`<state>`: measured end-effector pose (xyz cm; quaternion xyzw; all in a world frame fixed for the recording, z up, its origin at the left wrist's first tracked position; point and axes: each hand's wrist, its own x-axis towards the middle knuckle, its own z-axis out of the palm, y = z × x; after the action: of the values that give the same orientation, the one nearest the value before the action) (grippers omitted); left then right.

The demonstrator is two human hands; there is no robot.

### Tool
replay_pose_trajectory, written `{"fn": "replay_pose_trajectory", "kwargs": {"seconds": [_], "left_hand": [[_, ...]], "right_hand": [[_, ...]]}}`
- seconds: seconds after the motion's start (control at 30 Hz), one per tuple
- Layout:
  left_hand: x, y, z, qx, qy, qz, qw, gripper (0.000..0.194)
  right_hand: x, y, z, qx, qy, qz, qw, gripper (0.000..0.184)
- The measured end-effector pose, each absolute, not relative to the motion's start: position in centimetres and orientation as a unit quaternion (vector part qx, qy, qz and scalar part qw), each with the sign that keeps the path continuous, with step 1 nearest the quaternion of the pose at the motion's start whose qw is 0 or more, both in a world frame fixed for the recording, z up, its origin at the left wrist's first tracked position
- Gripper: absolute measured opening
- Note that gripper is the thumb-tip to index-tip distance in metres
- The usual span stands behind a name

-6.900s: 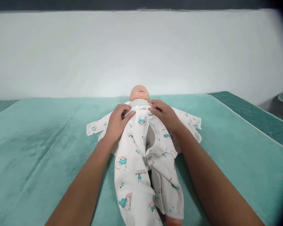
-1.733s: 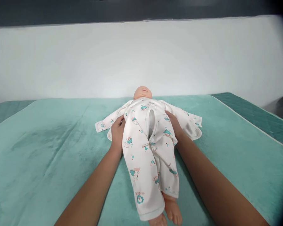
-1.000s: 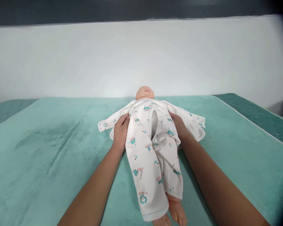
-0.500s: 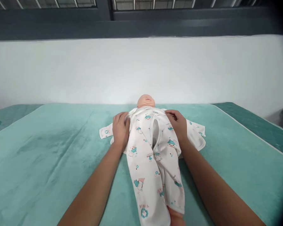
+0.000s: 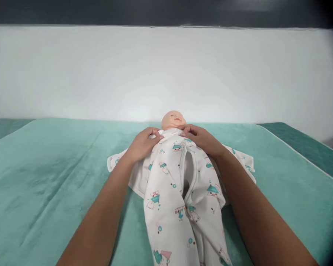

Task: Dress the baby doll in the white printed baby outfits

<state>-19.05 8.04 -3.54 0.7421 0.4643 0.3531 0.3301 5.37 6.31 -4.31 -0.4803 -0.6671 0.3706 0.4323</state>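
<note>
A baby doll [image 5: 172, 119] lies on its back, its head toward the wall. White split-crotch baby pants [image 5: 163, 184] with a teal cartoon print cover its legs and reach up its chest. Beneath them a matching baby shirt [image 5: 138, 177] is spread out, its sleeves out to both sides. My left hand [image 5: 145, 145] is closed at the left side of the pants' top edge, thumb and forefinger pressed on the cloth. Just under the doll's chin, my right hand [image 5: 201, 138] pinches the other side of that edge; its fingertips are partly hidden.
A light green plush cover [image 5: 58, 177] lies under the doll, with a darker green strip [image 5: 302, 147] along the right. Behind stands a white wall [image 5: 166, 70] with a dark ledge [image 5: 166, 13] above it.
Both hands have moved inward and up from the sides of the doll's torso to the pants' top edge near the neck. The view has tilted down and come closer.
</note>
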Motion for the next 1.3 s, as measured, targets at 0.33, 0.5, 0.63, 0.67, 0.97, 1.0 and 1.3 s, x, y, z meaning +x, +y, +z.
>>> {"fn": "replay_pose_trajectory", "kwargs": {"seconds": [0.33,0.5,0.63,0.67,0.97,1.0,1.3], "left_hand": [[-17.5,8.4,-6.2,0.711,0.545,0.415,0.156,0.017],[-19.5,7.1,-6.3,0.753,0.539,0.376,0.031,0.022],[-19.4,5.9,-4.5,0.702,0.571,0.42,0.068,0.02],[-19.2,5.6,-3.7,0.681,0.573,0.443,0.11,0.021],[-17.8,1.1,2.8,0.711,0.436,0.322,0.447,0.034],[-17.9,0.9,3.0,0.711,0.441,0.326,0.441,0.033],[-18.0,-2.3,4.2,0.84,0.452,0.192,0.232,0.027]], "right_hand": [[4.2,7.3,-5.7,-0.56,-0.595,0.268,0.51,0.019],[3.5,3.5,-4.9,-0.473,-0.62,0.296,0.552,0.024],[2.2,0.6,-3.4,-0.447,-0.696,0.3,0.475,0.025],[1.9,0.2,-3.1,-0.45,-0.715,0.286,0.452,0.026],[0.7,-0.5,-1.4,-0.422,-0.815,0.16,0.365,0.035],[0.6,-0.6,-1.4,-0.436,-0.804,0.157,0.374,0.038],[0.6,-0.1,-2.3,-0.39,-0.811,0.171,0.402,0.035]]}}
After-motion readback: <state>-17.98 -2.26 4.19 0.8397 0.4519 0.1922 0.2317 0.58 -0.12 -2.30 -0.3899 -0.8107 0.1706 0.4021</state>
